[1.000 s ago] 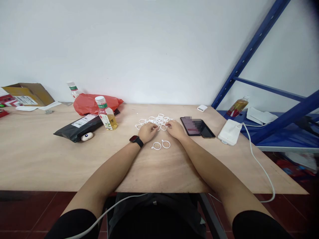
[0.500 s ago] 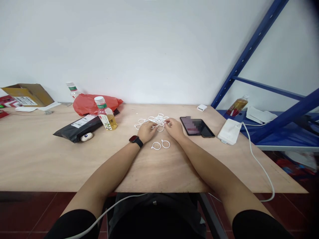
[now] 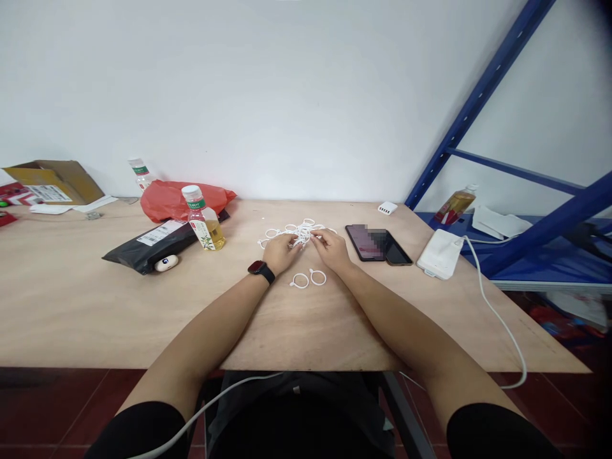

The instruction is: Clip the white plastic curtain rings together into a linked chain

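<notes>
Left hand (image 3: 282, 253) at near-left edge of white ring pile (image 3: 305, 231), fingers bunched, can't tell if gripping a ring. Two loose rings (image 3: 300, 288) on tabletop (image 3: 306, 335), on the pile's near side. Right hand (image 3: 331, 250) at pile's near-right edge, fingertips close together, grip also unclear. Two phones (image 3: 364, 252) right of pile.

Overlapping in a loose pile, thin white rings (image 3: 306, 229), straggling out to the left! And nearer, lying flat, just apart: left ring (image 3: 301, 288), right ring (image 3: 319, 285), tabbed on the left side.
</notes>
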The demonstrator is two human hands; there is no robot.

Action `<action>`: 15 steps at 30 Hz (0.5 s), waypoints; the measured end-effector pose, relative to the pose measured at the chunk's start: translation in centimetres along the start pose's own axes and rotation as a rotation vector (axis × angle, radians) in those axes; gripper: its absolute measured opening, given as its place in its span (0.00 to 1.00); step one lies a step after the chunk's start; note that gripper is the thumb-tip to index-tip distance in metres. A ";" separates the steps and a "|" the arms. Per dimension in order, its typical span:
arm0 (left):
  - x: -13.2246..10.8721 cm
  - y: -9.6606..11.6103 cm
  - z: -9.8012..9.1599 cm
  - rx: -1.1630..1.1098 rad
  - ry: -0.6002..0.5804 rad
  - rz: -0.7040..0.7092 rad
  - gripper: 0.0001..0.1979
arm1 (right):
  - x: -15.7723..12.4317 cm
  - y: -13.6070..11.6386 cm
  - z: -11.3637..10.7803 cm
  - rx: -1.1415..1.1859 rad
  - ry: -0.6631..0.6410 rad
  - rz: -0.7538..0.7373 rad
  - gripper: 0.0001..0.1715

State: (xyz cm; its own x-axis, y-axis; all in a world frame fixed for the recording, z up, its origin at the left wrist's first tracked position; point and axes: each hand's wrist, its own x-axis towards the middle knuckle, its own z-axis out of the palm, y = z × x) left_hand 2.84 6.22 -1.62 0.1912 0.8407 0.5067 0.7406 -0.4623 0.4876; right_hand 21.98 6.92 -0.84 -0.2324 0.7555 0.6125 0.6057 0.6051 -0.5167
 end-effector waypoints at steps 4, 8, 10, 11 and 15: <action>0.1 -0.2 -0.2 -0.017 -0.009 -0.009 0.10 | -0.1 -0.1 0.2 -0.020 0.004 0.013 0.14; 0.2 -0.7 0.0 -0.133 0.073 -0.022 0.11 | 0.0 -0.2 0.1 -0.063 0.024 0.052 0.13; 0.3 -1.1 0.2 -0.220 0.118 -0.051 0.12 | 0.0 -0.2 0.0 -0.075 0.009 0.087 0.13; 0.4 -1.3 0.3 -0.265 0.134 -0.074 0.12 | 0.1 -0.2 0.0 -0.080 -0.005 0.103 0.12; 0.5 -1.5 0.6 -0.401 0.168 -0.166 0.14 | 0.1 -0.3 0.1 -0.089 -0.075 0.136 0.10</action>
State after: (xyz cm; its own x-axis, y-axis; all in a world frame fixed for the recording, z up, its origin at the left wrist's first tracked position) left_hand 2.20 7.53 -2.48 -0.0403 0.8707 0.4902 0.4384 -0.4254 0.7917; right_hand 21.74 6.87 -0.68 -0.1977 0.8477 0.4922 0.6996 0.4737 -0.5349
